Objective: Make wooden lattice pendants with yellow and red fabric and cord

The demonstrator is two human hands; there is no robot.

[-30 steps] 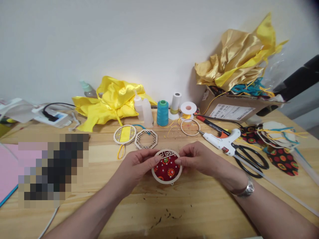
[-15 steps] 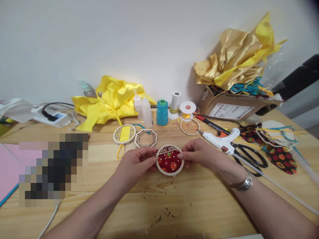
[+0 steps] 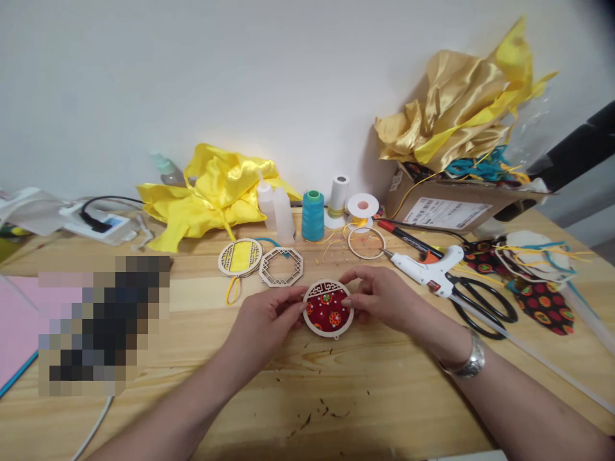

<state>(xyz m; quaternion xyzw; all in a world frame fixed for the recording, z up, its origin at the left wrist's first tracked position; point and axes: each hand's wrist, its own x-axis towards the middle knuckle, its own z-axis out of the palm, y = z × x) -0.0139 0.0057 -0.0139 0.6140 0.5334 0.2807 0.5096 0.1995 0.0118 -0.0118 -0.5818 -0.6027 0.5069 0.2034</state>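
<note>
A round wooden lattice frame (image 3: 328, 314) backed with dark red patterned fabric is held between my two hands, just above the wooden table (image 3: 230, 397). Its cut-out lattice is at the top, and a small loop sticks out at the bottom. My left hand (image 3: 269, 320) pinches its left rim between thumb and fingers. On the other side, my right hand (image 3: 379, 298) grips the right rim, thumb in front and fingertips partly hidden behind. Beyond the hands lie an octagonal wooden frame (image 3: 263, 274) and a round frame with yellow fabric (image 3: 241, 257).
A white glue gun (image 3: 425, 272) and black-handled scissors (image 3: 485, 301) lie right of my hands. Behind stand a teal thread cone (image 3: 312, 218), squeeze bottles (image 3: 284, 218) and yellow satin cloth (image 3: 216, 192). A cardboard box (image 3: 432, 205) holds fabric. A thin wooden ring (image 3: 349, 237) lies near the spools.
My right-hand fingers have lifted and curled a little over the rim of the round frame. Both hands keep it in nearly the same place; the view has shifted slightly.
</note>
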